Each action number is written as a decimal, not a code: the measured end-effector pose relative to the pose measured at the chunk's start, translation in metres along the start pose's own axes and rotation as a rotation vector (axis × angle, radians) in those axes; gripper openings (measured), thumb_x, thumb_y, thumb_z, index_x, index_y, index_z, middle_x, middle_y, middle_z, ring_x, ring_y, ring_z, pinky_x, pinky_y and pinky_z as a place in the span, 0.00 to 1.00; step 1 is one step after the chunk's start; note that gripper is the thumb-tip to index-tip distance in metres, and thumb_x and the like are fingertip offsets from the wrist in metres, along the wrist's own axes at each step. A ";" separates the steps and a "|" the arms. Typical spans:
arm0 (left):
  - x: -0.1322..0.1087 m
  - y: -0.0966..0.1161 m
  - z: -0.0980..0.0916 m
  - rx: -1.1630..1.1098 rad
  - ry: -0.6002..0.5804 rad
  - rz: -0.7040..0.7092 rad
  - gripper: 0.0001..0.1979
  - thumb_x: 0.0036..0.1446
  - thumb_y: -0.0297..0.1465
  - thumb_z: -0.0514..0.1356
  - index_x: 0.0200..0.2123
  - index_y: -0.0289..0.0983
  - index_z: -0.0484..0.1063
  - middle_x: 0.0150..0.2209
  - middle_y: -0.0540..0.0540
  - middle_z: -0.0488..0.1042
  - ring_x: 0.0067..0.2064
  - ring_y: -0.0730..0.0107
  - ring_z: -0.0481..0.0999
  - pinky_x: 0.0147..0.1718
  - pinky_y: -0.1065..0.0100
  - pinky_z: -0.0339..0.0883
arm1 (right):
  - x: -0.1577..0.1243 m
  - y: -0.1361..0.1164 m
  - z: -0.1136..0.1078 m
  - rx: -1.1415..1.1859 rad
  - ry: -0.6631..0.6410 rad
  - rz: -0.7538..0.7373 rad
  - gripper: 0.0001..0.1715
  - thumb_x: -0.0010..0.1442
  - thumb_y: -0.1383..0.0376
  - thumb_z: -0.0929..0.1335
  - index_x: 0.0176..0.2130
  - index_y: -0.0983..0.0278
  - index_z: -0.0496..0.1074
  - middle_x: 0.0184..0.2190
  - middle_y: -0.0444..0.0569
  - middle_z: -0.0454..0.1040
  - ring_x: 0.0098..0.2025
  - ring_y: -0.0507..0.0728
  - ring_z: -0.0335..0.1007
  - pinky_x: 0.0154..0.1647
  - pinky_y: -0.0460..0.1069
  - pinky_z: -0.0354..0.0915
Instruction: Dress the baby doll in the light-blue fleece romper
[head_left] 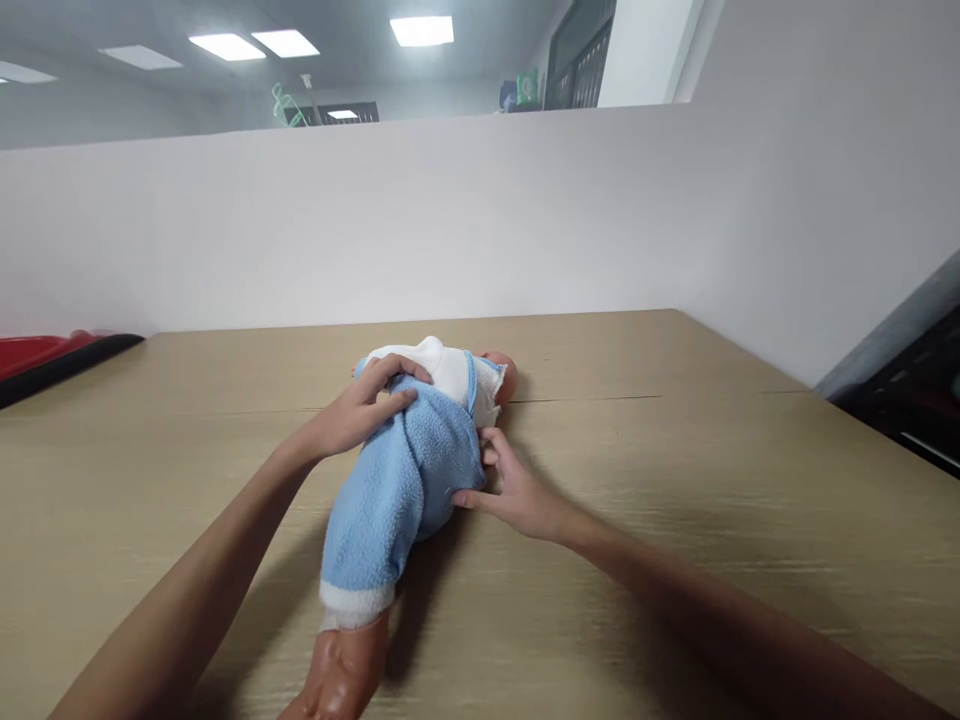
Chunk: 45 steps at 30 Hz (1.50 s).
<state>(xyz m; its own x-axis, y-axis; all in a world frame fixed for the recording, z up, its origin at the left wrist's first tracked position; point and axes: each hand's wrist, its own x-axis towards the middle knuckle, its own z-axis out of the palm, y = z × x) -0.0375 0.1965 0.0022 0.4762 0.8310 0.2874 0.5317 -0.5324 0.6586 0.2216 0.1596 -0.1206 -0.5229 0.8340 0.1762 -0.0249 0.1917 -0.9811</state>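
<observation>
A baby doll [495, 372] lies on the wooden table [712, 480], head away from me and bare feet [341, 675] toward me. It wears light blue fleece trousers [397, 495] with white cuffs and a white top [446, 370]. My left hand [360, 410] grips the blue waistband near the doll's back, fingers curled into the fabric. My right hand [514, 485] pinches the trousers at the doll's right hip, thumb pressed against the fleece.
A white partition wall [480, 220] stands along the far table edge and the right side. A red and black tray [52, 360] lies at the far left. Dark equipment [915, 390] shows beyond the table's right edge.
</observation>
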 end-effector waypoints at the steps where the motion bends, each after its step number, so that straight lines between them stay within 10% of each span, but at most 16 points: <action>1: 0.000 -0.001 0.000 -0.005 -0.001 -0.010 0.15 0.70 0.42 0.56 0.52 0.41 0.72 0.55 0.43 0.73 0.60 0.51 0.70 0.63 0.51 0.60 | 0.000 -0.003 -0.002 -0.065 0.015 -0.001 0.41 0.55 0.51 0.81 0.58 0.53 0.61 0.54 0.49 0.74 0.57 0.63 0.71 0.61 0.61 0.67; 8: 0.001 -0.010 -0.004 -0.041 -0.010 -0.031 0.17 0.69 0.44 0.56 0.53 0.40 0.72 0.54 0.41 0.74 0.59 0.49 0.71 0.62 0.50 0.62 | 0.007 -0.005 -0.009 -0.395 0.159 -0.209 0.21 0.60 0.46 0.77 0.43 0.58 0.78 0.48 0.49 0.74 0.56 0.65 0.67 0.63 0.62 0.63; 16: 0.005 -0.024 -0.002 -0.169 0.066 -0.047 0.12 0.69 0.39 0.56 0.48 0.40 0.73 0.50 0.44 0.73 0.57 0.53 0.71 0.60 0.55 0.61 | 0.015 0.008 -0.024 -0.188 0.043 -0.197 0.17 0.68 0.50 0.72 0.41 0.59 0.68 0.37 0.43 0.73 0.42 0.57 0.71 0.49 0.52 0.68; 22: 0.006 -0.032 0.003 -0.158 0.100 -0.048 0.14 0.69 0.43 0.59 0.49 0.41 0.73 0.50 0.44 0.74 0.53 0.56 0.73 0.56 0.57 0.65 | 0.018 0.006 -0.027 -0.481 0.020 -0.187 0.15 0.69 0.51 0.70 0.39 0.59 0.69 0.37 0.44 0.75 0.41 0.58 0.71 0.46 0.52 0.65; 28: 0.006 -0.030 0.006 -0.068 0.132 -0.042 0.17 0.70 0.47 0.58 0.51 0.41 0.72 0.51 0.43 0.75 0.52 0.57 0.75 0.52 0.57 0.69 | 0.018 0.011 -0.028 -0.654 0.327 -0.307 0.13 0.62 0.57 0.77 0.41 0.58 0.72 0.45 0.48 0.76 0.51 0.62 0.70 0.55 0.56 0.64; 32: 0.005 -0.023 0.008 0.090 0.201 -0.035 0.17 0.70 0.48 0.57 0.50 0.41 0.72 0.48 0.43 0.77 0.47 0.57 0.77 0.47 0.59 0.70 | 0.015 0.024 -0.031 -0.686 0.524 -0.150 0.16 0.59 0.60 0.77 0.40 0.59 0.70 0.41 0.48 0.75 0.44 0.61 0.70 0.45 0.54 0.66; 37: -0.002 -0.008 0.012 0.411 0.310 -0.258 0.24 0.68 0.56 0.55 0.39 0.41 0.70 0.40 0.43 0.80 0.40 0.53 0.78 0.38 0.59 0.67 | 0.008 0.028 -0.019 -0.787 0.436 -0.100 0.04 0.63 0.66 0.72 0.36 0.60 0.72 0.37 0.48 0.77 0.44 0.62 0.71 0.47 0.56 0.62; 45: -0.005 0.000 0.012 0.475 0.099 -0.428 0.41 0.67 0.64 0.37 0.38 0.40 0.79 0.40 0.35 0.84 0.44 0.38 0.82 0.39 0.54 0.68 | 0.010 0.022 -0.012 -0.692 0.214 -0.025 0.06 0.65 0.60 0.72 0.37 0.60 0.77 0.41 0.52 0.79 0.48 0.64 0.71 0.52 0.59 0.63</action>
<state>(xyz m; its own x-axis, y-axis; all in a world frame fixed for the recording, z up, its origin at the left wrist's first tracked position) -0.0319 0.1903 -0.0079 0.0981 0.9845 0.1453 0.9232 -0.1446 0.3561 0.2263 0.1781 -0.1391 -0.3494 0.8944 0.2791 0.5470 0.4366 -0.7143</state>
